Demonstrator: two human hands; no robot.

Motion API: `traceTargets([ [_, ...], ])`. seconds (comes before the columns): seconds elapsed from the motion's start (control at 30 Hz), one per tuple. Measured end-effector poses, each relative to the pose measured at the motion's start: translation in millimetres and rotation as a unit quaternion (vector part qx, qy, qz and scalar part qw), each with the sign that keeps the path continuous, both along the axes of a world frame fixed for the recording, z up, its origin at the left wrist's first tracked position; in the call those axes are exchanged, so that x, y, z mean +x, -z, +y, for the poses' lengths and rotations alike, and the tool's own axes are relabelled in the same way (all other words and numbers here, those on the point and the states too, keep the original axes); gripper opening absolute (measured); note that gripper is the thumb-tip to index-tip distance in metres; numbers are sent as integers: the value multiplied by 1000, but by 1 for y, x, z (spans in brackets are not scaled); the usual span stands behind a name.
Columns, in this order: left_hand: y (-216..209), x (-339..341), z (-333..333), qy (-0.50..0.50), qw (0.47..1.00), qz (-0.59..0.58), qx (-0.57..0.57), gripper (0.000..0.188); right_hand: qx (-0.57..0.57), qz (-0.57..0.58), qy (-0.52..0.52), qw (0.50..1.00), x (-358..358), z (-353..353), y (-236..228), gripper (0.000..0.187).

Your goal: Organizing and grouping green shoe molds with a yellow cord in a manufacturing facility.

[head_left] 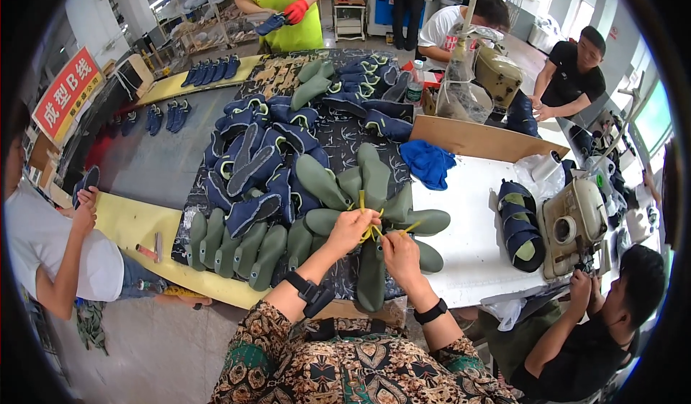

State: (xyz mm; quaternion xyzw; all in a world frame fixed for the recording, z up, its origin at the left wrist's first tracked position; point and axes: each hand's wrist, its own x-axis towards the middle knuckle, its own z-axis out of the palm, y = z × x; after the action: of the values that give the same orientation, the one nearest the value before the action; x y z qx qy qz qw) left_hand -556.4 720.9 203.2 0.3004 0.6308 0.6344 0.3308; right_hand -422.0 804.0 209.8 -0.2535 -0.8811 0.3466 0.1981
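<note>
While the left hand (353, 231) and the right hand (401, 255) both pinch thin yellow cord (362, 199) near the front edge of the surface (479, 253), green shoe lasts (371, 278) fan out around them. More lasts line that edge leftward; navy shoe uppers (252, 166) lie heaped behind (a blue cloth (428, 164) rests to their right).
</note>
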Motion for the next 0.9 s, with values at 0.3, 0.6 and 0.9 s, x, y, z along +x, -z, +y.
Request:
traceTargets([
  [0.3, -57, 13, 2, -157, 937, -300, 78, 48, -448, 177, -116, 869, 2, 7, -40, 14],
  [0.6, -86, 9, -81, -132, 934, -302, 137, 46, -603, 293, -284, 686, -30, -49, -55, 28],
  [0.9, -41, -56, -51, -164, 928, -321, 92, 51, -317, 246, -295, 867, -50, -59, -46, 32],
])
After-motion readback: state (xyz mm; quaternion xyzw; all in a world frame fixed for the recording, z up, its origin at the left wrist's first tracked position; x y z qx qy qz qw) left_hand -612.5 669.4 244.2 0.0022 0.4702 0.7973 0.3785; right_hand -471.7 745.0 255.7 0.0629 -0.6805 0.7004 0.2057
